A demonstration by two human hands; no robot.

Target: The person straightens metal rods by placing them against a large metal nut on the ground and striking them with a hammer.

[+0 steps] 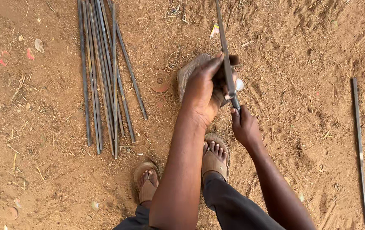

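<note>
Head view, frame centre: left hand grips rod over stone; right hand clamps its lower end. Keep rod steady, feet clear.

A bundle of thin metal rods lies on the bare sandy ground at the left, roughly parallel, a few splayed at their near ends. A lone rod lies well apart at the right. A round rusty disc sits just beside the bundle. Two sandalled feet stand below. Scraps of litter dot the upper left.
</note>
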